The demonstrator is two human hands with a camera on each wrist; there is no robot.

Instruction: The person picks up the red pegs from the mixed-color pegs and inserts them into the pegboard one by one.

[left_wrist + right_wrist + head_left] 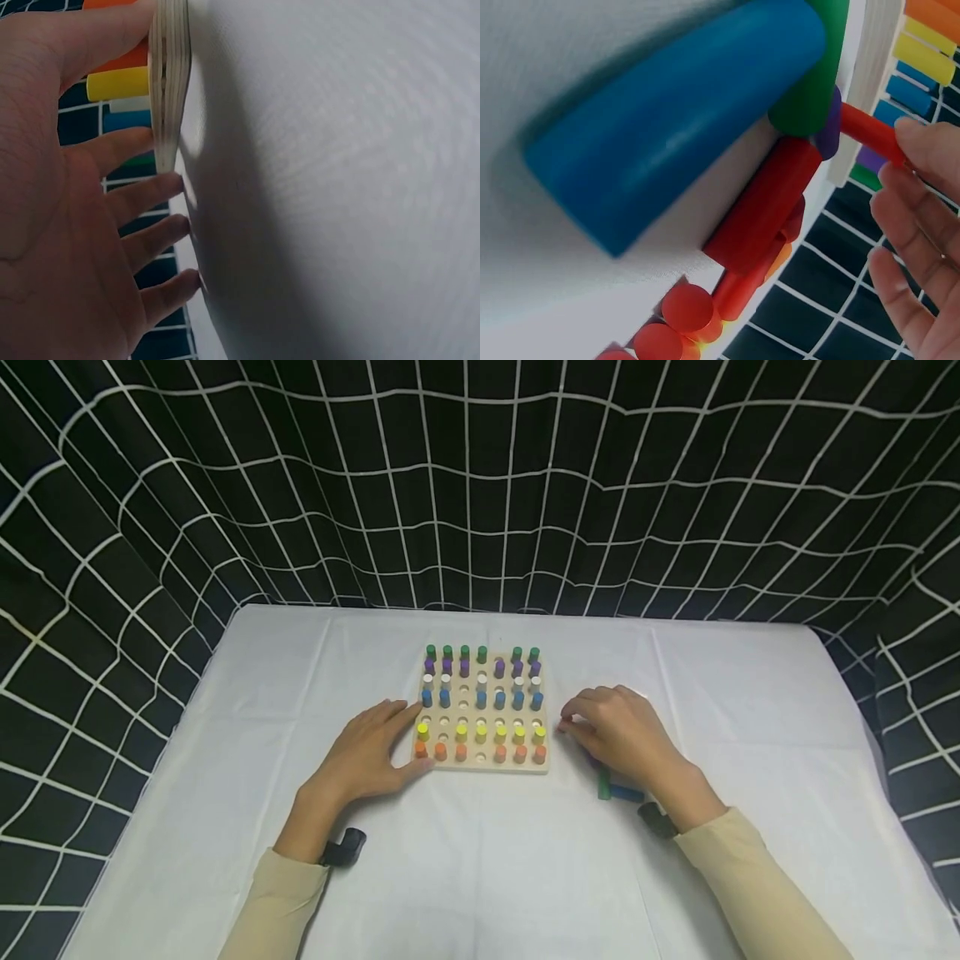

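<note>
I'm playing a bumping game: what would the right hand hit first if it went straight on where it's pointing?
Leading with its red peg, the right hand would probably bump the wooden board first, though it might pass above; height is unclear.

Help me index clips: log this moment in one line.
left hand: touches pegboard; right hand: pinches red peg; loose on white cloth: blue peg, green peg

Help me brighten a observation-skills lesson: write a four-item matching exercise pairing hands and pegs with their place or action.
Column one
1. Left hand
2. Right hand
3. Upright orange pegs
4. Loose blue peg

Column two
A. Lies on the white tablecloth
B. Touches the wooden pegboard
C. Fill most of the row nearest the wearer
D. Pinches a red peg

Pairs: 1-B, 2-D, 3-C, 4-A
</note>
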